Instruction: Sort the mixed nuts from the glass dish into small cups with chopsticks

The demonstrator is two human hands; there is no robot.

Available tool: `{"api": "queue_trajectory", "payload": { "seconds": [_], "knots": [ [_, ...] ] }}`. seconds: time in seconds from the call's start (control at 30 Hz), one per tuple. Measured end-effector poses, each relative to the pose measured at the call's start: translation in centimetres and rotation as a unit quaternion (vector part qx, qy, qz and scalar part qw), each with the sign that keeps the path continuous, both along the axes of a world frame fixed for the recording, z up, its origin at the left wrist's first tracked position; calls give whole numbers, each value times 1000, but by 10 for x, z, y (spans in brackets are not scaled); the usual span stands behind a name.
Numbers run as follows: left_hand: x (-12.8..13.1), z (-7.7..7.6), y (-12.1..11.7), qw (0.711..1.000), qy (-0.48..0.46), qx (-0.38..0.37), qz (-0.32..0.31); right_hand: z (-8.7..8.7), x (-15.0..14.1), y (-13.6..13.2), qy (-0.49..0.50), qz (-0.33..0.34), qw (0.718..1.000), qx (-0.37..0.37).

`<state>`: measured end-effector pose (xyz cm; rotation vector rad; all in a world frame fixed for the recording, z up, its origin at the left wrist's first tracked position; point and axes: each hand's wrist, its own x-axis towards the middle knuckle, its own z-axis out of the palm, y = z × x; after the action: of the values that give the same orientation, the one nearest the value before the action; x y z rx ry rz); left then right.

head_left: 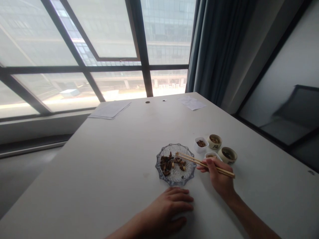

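Observation:
My right hand is closed around a pair of wooden chopsticks, whose tips reach over the scalloped clear glass plate. Dark brown, dried-looking pieces lie mostly in the plate's left half, with a few pale bits among them. Whether the chopstick tips hold anything is too small to make out. My left hand rests flat on the table just below the plate, fingers stretched out and holding nothing. Beyond my right hand stands a white square dish of brown pieces; a second white dish is partly hidden by the hand.
Two small cream cups, one farther back and one nearer, stand right of the dishes with dark contents. Paper stacks lie at the white table's far left and far right. Windows and a blue curtain are behind.

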<state>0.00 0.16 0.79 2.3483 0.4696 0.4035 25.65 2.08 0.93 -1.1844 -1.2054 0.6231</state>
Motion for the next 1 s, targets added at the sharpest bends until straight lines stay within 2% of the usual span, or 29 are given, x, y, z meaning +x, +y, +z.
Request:
{"api": "queue_trajectory", "payload": {
  "seconds": [0.1, 0.17, 0.23, 0.3, 0.4, 0.5, 0.6, 0.73, 0.83, 1.0],
  "knots": [
    [0, 0, 0, 1000, -2, -1, 1, 18, 13, -3, -29, -51, 997, 55],
    [-1, 0, 0, 1000, -4, -3, 0, 32, 30, -3, -46, -122, 987, 91],
    [-2, 0, 0, 1000, -3, -6, -2, 43, 51, -1, -67, -210, 970, 104],
    [-2, 0, 1, 1000, 1, -7, -3, 50, 72, 2, -77, -263, 958, 85],
    [-2, -1, 1, 1000, 2, -7, -1, 52, 92, 7, -68, -273, 958, 49],
    [-1, -2, 0, 1000, 0, -6, 0, 51, 93, 7, -52, -265, 960, 68],
    [-1, -1, 0, 1000, 1, -7, -5, 51, 76, 3, -9, -226, 972, 70],
    [0, 1, 1, 1000, 7, -7, -6, 39, 38, -2, 31, -66, 997, 21],
    [0, 1, 1, 1000, 9, -8, -4, 22, 14, 0, 30, 29, 999, -2],
    [0, 0, 0, 1000, -3, -6, -5, 1, -1, 8, 39, 90, 994, -38]
  ]
}}
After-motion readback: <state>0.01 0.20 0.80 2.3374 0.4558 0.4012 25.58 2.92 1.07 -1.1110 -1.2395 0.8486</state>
